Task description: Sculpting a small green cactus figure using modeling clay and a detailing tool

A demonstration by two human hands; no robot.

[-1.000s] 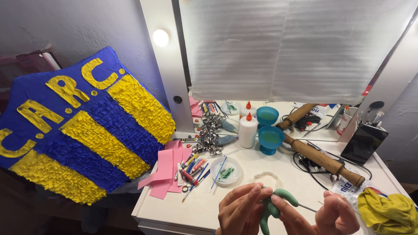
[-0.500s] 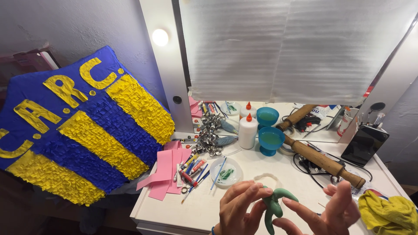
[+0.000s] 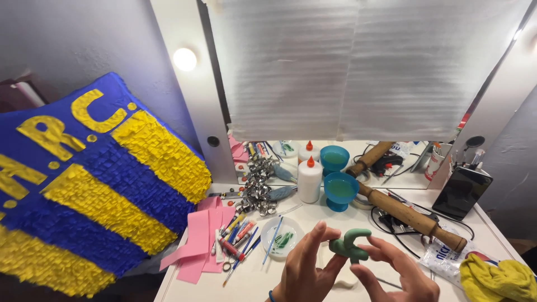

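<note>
2 bare hands meet low in the head view around a small green clay piece (image 3: pixel 349 246), a bent, hooked shape with rounded ends. The left hand (image 3: pixel 305 271) stands with fingers spread and raised, their tips just touching or beside the near left end of the piece; whether they actually press it I cannot tell. The right hand (image 3: pixel 400 274) curls in from the right, fingertips pinched on the lower right part of the clay, so the hold looks to be chiefly this hand's. The piece hangs above the white tabletop (image 3: pixel 313 215), its upper arm running roughly left to right between the 2 hands, with the right hand the closer.

Outward from the hands lie a small white dish (image 3: pixel 282 237) with green bits, a scatter of pens and brushes (image 3: pixel 238 240), pink paper sheets (image 3: pixel 204 235), a white glue bottle (image 3: pixel 309 179) with an orange cap, a blue cup (image 3: pixel 341 191), a wooden rolling pin (image 3: pixel 411 215), and a yellow cloth (image 3: pixel 498 279). A large blue and yellow fringed shield (image 3: pixel 95 184) leans at left.

Compared with 0.5 s ago, the clay sits higher and more level, and both hands have risen further into view.
</note>
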